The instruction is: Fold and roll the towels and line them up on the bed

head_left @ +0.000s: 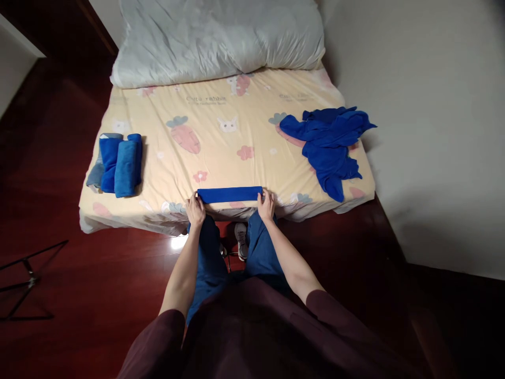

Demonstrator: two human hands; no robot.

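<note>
"First, which lots do we count as done?"

"Rolled blue towels [125, 168], with a grey bundle [96, 172], left of the folded blue towel [230, 195]; finished, we judge."

"And in hand?"

"Folded blue towel, a flat strip on the rabbit-print bedsheet [221, 152]; our left hand [195, 209] grips its left end, our right hand [267, 206] its right end. Half-worked, we think: folded, not rolled."

"Outstanding?"

"Crumpled blue towels [325, 145], one heap, right of the folded blue towel and farther from us; seemingly unworked, number unclear."
</note>
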